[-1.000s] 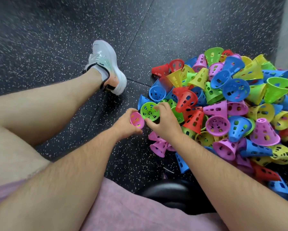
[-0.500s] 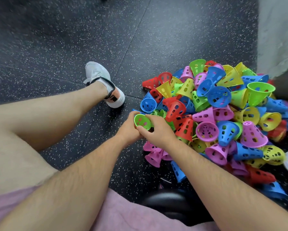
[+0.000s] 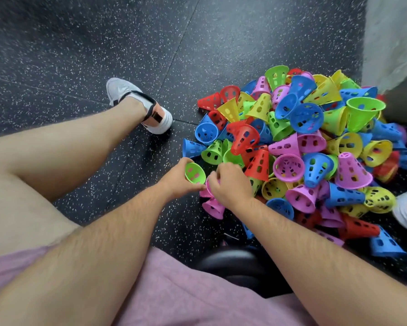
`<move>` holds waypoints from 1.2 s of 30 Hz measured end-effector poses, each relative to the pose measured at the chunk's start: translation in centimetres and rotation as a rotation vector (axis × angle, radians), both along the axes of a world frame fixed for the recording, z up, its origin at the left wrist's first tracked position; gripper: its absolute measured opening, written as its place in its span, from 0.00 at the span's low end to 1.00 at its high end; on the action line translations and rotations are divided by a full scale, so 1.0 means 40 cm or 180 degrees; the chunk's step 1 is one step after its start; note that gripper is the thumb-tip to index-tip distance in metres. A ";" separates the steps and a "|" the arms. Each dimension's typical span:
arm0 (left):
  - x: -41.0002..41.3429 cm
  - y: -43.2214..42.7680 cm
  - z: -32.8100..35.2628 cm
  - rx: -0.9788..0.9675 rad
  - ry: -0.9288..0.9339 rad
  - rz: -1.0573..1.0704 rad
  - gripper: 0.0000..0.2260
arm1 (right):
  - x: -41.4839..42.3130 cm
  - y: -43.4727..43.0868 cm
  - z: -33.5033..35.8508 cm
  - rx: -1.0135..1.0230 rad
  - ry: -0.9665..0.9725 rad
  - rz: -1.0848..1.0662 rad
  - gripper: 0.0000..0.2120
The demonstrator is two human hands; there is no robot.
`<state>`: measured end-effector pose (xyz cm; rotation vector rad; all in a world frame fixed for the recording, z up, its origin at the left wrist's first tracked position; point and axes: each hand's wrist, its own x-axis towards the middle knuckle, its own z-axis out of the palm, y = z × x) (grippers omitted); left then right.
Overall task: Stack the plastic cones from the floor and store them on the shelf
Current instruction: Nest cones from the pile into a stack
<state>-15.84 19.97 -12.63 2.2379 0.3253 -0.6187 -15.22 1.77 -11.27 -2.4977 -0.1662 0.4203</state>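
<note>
left hand (image 3: pixel 174 178): curled round green cone (image 3: pixel 195 172) | right hand (image 3: pixel 230 182): fingers closed on a pink cone (image 3: pixel 208 184) at cone pile (image 3: pixel 292 147) edge | writing: none legible; floor (image 3: pixel 103 43) speckled black

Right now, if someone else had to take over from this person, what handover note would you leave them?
Left hand: holds a green cone, open end up; pink shows through its holes.
Right hand: fingers at the pink cones by the near edge of the pile; grip unclear.
Pile of cones: loose on the black floor.
Done: at most a couple nested.
Left: stack nearly all, then shelve. No shelf in view.
</note>
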 end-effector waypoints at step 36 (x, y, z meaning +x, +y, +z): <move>-0.034 -0.075 -0.013 -0.0139 0.0079 0.0052 0.32 | -0.052 -0.068 -0.024 0.0704 0.0084 0.0593 0.10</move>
